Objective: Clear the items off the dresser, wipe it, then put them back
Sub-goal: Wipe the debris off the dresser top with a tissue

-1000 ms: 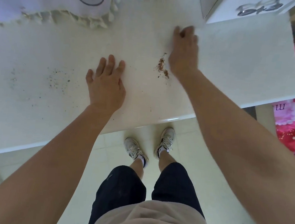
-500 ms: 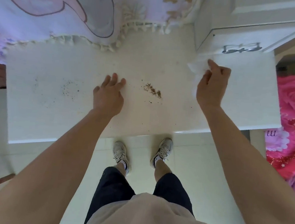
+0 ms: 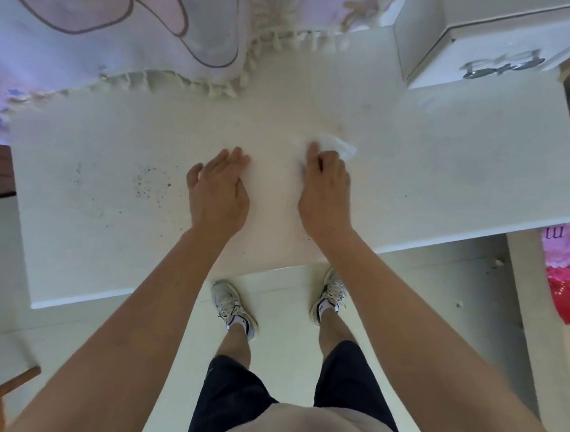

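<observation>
Dresser top stretches below the person, whose left hand lies flat mid-top, fingers pressed together, while the right hand beside it curls its fingers over a tissue.

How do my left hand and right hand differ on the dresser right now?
The left hand lies flat with straight fingers and holds nothing; the right hand curls its fingers onto a white tissue. The left hand sits nearer the dark specks than the right hand. Both rest on the dresser top.
</observation>
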